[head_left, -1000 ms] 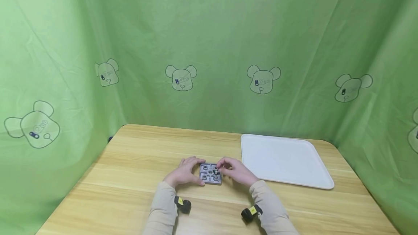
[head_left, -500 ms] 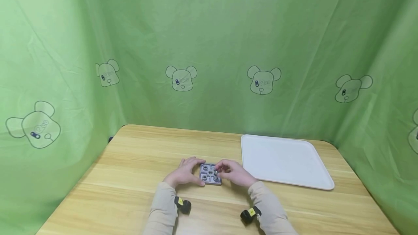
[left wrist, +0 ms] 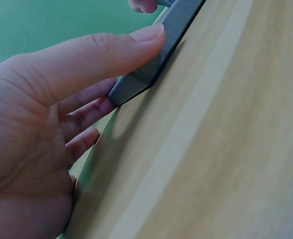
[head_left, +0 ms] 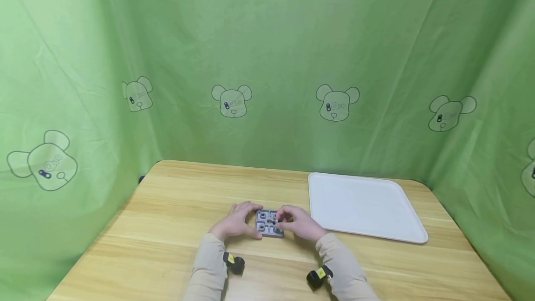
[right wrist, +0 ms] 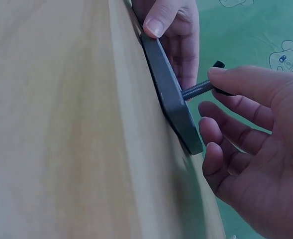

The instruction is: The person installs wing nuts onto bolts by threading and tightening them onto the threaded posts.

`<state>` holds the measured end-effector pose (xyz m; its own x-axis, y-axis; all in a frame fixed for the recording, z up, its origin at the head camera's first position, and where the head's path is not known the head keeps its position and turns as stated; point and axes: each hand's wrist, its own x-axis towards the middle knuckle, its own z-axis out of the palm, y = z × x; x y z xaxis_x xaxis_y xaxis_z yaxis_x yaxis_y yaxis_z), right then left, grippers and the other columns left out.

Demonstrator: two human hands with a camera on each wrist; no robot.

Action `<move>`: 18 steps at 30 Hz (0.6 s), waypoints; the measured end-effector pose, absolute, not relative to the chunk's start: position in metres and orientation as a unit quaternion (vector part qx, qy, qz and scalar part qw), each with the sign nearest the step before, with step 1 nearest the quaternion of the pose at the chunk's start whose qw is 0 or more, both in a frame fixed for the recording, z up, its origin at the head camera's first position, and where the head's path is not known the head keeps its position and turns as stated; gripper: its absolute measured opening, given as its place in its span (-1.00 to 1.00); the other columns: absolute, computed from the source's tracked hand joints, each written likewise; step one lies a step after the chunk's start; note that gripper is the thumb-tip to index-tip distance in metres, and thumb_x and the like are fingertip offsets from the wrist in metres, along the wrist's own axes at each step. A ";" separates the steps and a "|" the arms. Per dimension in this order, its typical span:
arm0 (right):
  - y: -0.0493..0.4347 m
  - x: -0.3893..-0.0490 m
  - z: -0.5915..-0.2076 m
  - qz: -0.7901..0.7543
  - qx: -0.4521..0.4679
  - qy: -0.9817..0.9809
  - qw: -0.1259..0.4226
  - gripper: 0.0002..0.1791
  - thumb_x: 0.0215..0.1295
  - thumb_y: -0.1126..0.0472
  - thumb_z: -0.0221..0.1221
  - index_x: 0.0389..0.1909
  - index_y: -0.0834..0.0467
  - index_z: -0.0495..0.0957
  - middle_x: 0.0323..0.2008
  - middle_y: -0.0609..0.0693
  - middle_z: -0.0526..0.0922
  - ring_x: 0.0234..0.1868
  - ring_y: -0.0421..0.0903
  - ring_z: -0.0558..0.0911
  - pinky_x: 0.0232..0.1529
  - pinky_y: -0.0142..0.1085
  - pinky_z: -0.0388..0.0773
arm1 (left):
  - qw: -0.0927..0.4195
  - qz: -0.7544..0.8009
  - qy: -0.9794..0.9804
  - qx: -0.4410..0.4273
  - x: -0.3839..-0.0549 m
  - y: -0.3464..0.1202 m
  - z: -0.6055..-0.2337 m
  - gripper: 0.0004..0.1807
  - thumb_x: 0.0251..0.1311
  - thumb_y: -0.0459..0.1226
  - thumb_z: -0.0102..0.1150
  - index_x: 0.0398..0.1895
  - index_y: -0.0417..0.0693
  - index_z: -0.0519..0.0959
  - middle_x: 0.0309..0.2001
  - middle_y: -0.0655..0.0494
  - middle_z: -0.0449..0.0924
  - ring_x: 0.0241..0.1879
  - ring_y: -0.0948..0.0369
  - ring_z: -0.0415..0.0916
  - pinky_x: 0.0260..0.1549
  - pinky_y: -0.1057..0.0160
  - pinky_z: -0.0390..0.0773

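Observation:
A square grey plate point(head_left: 268, 229) with recessed cells and holes lies flat on the table. My left hand point(head_left: 235, 222) grips it from the left, thumb on the near edge and fingers at the far edge. From the plate's face stands a threaded bolt point(right wrist: 197, 90) with a dark crosswise head. My right hand point(head_left: 304, 224) pinches that head between thumb and index finger, over the plate's right half. In the right wrist view its other fingers are loosely curled beside the plate. How deep the bolt sits in its hole cannot be told.
A white tray point(head_left: 363, 206) lies at the back right of the wooden table point(head_left: 142, 245). Green curtains point(head_left: 284, 59) with bear-head prints hang behind and at both sides. A black wrist camera point(head_left: 237, 265) is strapped to the left sleeve.
My right fingers have shifted slightly left and closed further over the bolt's head, which has turned from its earlier angle. The left hand and plate stay put.

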<state>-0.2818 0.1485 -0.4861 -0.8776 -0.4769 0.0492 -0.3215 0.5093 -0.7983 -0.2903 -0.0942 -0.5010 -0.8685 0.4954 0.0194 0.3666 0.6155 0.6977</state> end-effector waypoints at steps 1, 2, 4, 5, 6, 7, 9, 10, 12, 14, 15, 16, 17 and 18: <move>0.148 -0.281 -0.486 -0.438 -0.231 0.864 0.087 -0.82 0.15 0.19 0.31 -0.29 0.16 0.55 -0.30 -0.01 0.61 -0.26 -0.19 0.50 -0.15 -0.39 0.45 | 0.088 0.367 0.894 0.241 -0.290 -0.094 -0.501 -0.02 -0.28 -0.01 0.53 0.35 0.02 0.35 0.42 -0.09 0.28 0.49 -0.12 0.03 0.48 -0.29 -0.28; 0.148 -0.281 -0.485 -0.440 -0.232 0.864 0.086 -0.82 0.15 0.19 0.31 -0.30 0.17 0.55 -0.31 0.00 0.60 -0.27 -0.19 0.50 -0.16 -0.40 0.45 | 0.088 0.367 0.894 0.240 -0.290 -0.094 -0.501 -0.02 -0.28 -0.01 0.53 0.35 0.02 0.35 0.42 -0.09 0.28 0.49 -0.12 0.04 0.48 -0.29 -0.28; 0.148 -0.280 -0.484 -0.441 -0.234 0.863 0.082 -0.80 0.14 0.18 0.32 -0.31 0.19 0.54 -0.32 0.01 0.60 -0.28 -0.20 0.49 -0.18 -0.42 0.44 | 0.089 0.369 0.894 0.240 -0.290 -0.094 -0.501 -0.02 -0.28 -0.01 0.53 0.35 0.02 0.35 0.42 -0.10 0.27 0.49 -0.12 0.03 0.48 -0.29 -0.28; 0.148 -0.280 -0.484 -0.441 -0.235 0.862 0.081 -0.79 0.13 0.18 0.32 -0.31 0.19 0.53 -0.33 0.01 0.60 -0.29 -0.19 0.49 -0.18 -0.42 0.44 | 0.089 0.369 0.894 0.240 -0.289 -0.094 -0.501 -0.02 -0.28 -0.01 0.53 0.35 0.01 0.36 0.42 -0.10 0.27 0.49 -0.12 0.03 0.48 -0.30 -0.28; 0.148 -0.280 -0.484 -0.441 -0.235 0.862 0.081 -0.79 0.13 0.18 0.33 -0.31 0.20 0.53 -0.33 0.02 0.60 -0.29 -0.19 0.49 -0.19 -0.42 0.44 | 0.089 0.369 0.893 0.240 -0.289 -0.094 -0.501 -0.02 -0.28 -0.02 0.53 0.34 0.01 0.36 0.42 -0.11 0.27 0.49 -0.12 0.03 0.48 -0.30 -0.28; 0.148 -0.280 -0.483 -0.442 -0.234 0.862 0.082 -0.78 0.13 0.18 0.33 -0.31 0.20 0.53 -0.33 0.02 0.60 -0.29 -0.19 0.49 -0.18 -0.42 0.43 | 0.090 0.370 0.893 0.240 -0.289 -0.094 -0.500 -0.02 -0.28 -0.02 0.53 0.35 0.01 0.36 0.42 -0.11 0.27 0.49 -0.12 0.03 0.48 -0.30 -0.28; 0.148 -0.280 -0.483 -0.443 -0.233 0.861 0.086 -0.77 0.13 0.16 0.33 -0.30 0.18 0.53 -0.33 0.01 0.60 -0.27 -0.17 0.50 -0.17 -0.38 0.43 | 0.091 0.371 0.893 0.239 -0.289 -0.094 -0.500 -0.02 -0.27 -0.02 0.53 0.35 0.02 0.35 0.42 -0.10 0.27 0.49 -0.12 0.03 0.48 -0.30 -0.28; 0.149 -0.280 -0.482 -0.445 -0.231 0.861 0.089 -0.77 0.13 0.15 0.33 -0.29 0.16 0.54 -0.32 0.00 0.60 -0.26 -0.16 0.50 -0.15 -0.36 0.43 | 0.092 0.371 0.893 0.238 -0.289 -0.094 -0.500 -0.02 -0.27 -0.02 0.52 0.35 0.03 0.35 0.43 -0.10 0.27 0.49 -0.12 0.03 0.48 -0.29 -0.28; 0.151 -0.281 -0.482 -0.447 -0.225 0.861 0.095 -0.78 0.14 0.12 0.32 -0.26 0.13 0.54 -0.30 -0.01 0.60 -0.24 -0.14 0.50 -0.16 -0.32 0.46 | 0.093 0.371 0.893 0.236 -0.289 -0.094 -0.499 -0.02 -0.27 -0.01 0.52 0.36 0.05 0.35 0.43 -0.08 0.27 0.50 -0.11 0.03 0.49 -0.28 -0.29; 0.153 -0.282 -0.481 -0.454 -0.218 0.858 0.103 -0.77 0.16 0.10 0.30 -0.23 0.10 0.54 -0.28 -0.01 0.59 -0.22 -0.12 0.50 -0.20 -0.29 0.49 | 0.095 0.371 0.894 0.234 -0.289 -0.094 -0.499 -0.02 -0.27 -0.01 0.52 0.36 0.05 0.35 0.43 -0.07 0.26 0.50 -0.11 0.02 0.49 -0.27 -0.29; 0.155 -0.283 -0.481 -0.456 -0.216 0.857 0.105 -0.77 0.18 0.09 0.29 -0.22 0.10 0.54 -0.27 0.00 0.59 -0.22 -0.11 0.50 -0.23 -0.29 0.51 | 0.096 0.371 0.894 0.233 -0.289 -0.094 -0.499 -0.02 -0.27 -0.01 0.52 0.36 0.06 0.35 0.44 -0.06 0.26 0.50 -0.10 0.02 0.49 -0.26 -0.29; 0.156 -0.283 -0.481 -0.459 -0.213 0.856 0.107 -0.78 0.20 0.08 0.27 -0.21 0.09 0.54 -0.26 0.01 0.59 -0.22 -0.09 0.51 -0.26 -0.28 0.53 | 0.095 0.371 0.894 0.234 -0.289 -0.094 -0.499 -0.02 -0.27 -0.01 0.52 0.36 0.06 0.35 0.43 -0.07 0.26 0.50 -0.10 0.02 0.49 -0.27 -0.29; 0.157 -0.283 -0.480 -0.462 -0.211 0.855 0.108 -0.78 0.22 0.08 0.26 -0.20 0.10 0.54 -0.26 0.02 0.59 -0.23 -0.08 0.51 -0.31 -0.28 0.55 | 0.094 0.372 0.893 0.235 -0.289 -0.094 -0.499 -0.02 -0.27 -0.02 0.53 0.36 0.04 0.35 0.43 -0.08 0.27 0.50 -0.12 0.03 0.48 -0.28 -0.28; 0.158 -0.283 -0.480 -0.465 -0.209 0.853 0.109 -0.78 0.24 0.08 0.24 -0.19 0.10 0.54 -0.25 0.03 0.59 -0.24 -0.07 0.52 -0.34 -0.28 0.56 | 0.094 0.371 0.893 0.235 -0.289 -0.094 -0.500 -0.02 -0.27 -0.02 0.53 0.36 0.04 0.35 0.43 -0.08 0.27 0.50 -0.12 0.02 0.49 -0.28 -0.29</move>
